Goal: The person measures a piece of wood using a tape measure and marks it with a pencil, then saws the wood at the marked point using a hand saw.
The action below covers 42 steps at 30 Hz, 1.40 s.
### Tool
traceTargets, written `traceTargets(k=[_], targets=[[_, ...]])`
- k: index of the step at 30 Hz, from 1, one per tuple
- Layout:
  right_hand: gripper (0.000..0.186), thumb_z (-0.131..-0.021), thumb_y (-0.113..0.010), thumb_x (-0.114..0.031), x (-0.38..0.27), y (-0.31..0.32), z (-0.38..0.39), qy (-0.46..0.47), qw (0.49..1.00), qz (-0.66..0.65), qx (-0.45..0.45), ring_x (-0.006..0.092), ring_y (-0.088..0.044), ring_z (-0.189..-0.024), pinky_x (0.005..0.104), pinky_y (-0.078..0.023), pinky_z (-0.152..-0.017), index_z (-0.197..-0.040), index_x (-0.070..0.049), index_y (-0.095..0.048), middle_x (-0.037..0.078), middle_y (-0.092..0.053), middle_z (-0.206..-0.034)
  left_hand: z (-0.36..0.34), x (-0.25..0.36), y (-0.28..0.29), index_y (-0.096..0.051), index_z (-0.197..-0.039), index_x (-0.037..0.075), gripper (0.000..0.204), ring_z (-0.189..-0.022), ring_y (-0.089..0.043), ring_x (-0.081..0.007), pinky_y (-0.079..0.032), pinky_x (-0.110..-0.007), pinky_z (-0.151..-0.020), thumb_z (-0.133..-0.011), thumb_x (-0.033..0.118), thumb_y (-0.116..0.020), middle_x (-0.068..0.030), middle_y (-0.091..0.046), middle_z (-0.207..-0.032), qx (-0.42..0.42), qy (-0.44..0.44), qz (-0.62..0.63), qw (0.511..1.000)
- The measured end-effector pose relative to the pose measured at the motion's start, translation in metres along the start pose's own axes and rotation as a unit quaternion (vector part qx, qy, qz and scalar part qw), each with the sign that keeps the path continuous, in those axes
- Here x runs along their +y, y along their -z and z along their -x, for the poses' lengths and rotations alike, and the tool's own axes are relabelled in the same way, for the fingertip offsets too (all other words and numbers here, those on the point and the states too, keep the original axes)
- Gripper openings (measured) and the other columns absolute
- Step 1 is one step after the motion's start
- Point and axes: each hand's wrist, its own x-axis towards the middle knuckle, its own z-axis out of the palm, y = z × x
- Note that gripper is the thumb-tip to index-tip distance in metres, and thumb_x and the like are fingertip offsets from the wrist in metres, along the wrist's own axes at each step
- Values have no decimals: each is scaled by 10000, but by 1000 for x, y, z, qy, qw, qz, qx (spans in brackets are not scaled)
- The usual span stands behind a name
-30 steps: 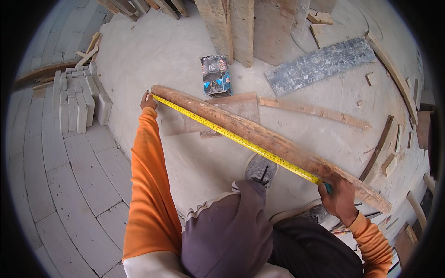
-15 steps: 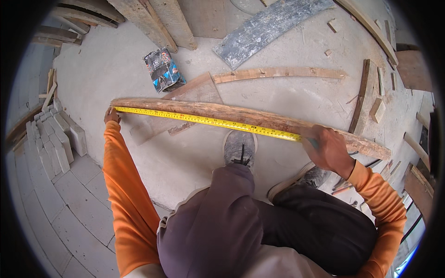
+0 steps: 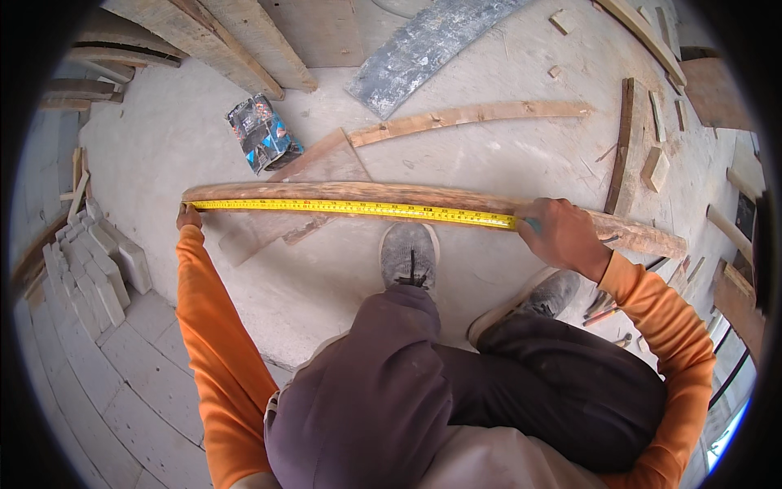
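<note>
Pinching the free end of a yellow tape measure (image 3: 350,209) between the fingers of the left hand (image 3: 189,216), right at the left end of a long brown wooden plank (image 3: 407,196). Curling the right hand (image 3: 566,235) closely around the teal case (image 3: 531,222) of the tape, hiding most of it from view and letting only a sliver of colour show. Stretching the tape taut between both hands, running it along the near edge of the plank, and leaving the plank's right end reaching out past the right hand. Crouching over a pale floor (image 3: 309,285), pointing one grey shoe (image 3: 410,257) toward the tape and placing the other shoe (image 3: 550,295) just below the right hand. Spanning, with plank and tape, a thin flat board (image 3: 330,155) underneath. Facing, on the far side, a crumpled black-and-blue bag (image 3: 262,134) beside that board, a narrow wooden strip (image 3: 468,120) to its right, and a spattered grey board (image 3: 432,53) farther off
</note>
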Motion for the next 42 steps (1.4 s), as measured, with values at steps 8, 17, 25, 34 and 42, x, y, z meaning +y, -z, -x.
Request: traceTargets(k=[8,17,25,34,42], targets=[[293,-920,-672,-303,29,6,11,-54,998,32,-19,405,-726,-889,487,-589,-857,-1104,-118,-805,171,-754,-923,246,151,-65,-506,-1530,152,526,-1314,-473,-390,-357,-502,-1117,-1067,396,-556,-196,-464,-1499,122,-507,-12,853],[325,-934,-643,-354,46,-3,24,-79,996,-26,-27,415,-733,-930,505,-592,-850,-1143,-163,-802,205,-758,-971,427,239,-78,-378,-1580,63,901,-1294,-511,-374,-386,-499,-1119,-892,518,-741,-178,-497,-1480,-268,-768,-127,568],[443,-945,-641,-414,53,3,35,-106,993,-38,-42,367,-721,-1032,521,-568,-907,-1231,-95,-753,178,-756,-1035,403,227,-97,-447,-1510,51,804,-1245,-556,-337,-435,-469,-1039,-806,210,-800,-155,-548,-1410,-205,-798,-149,546],[393,-898,-645,-374,70,18,47,-140,988,-42,-54,373,-738,-1001,503,-572,-903,-1189,-148,-782,202,-758,-1021,414,239,-111,-506,-1457,31,748,-1130,-601,-311,-451,-441,-923,-800,240,-797,-140,-604,-1347,-193,-826,-67,526],[406,-844,-703,-348,152,56,101,-156,986,-55,-10,332,-746,-887,441,-593,-822,-1169,-123,-794,150,-778,-951,497,318,-96,-465,-1510,23,832,-1190,-578,-310,-438,-439,-964,-778,213,-813,-148,-584,-1382,-220,-829,-90,506]])
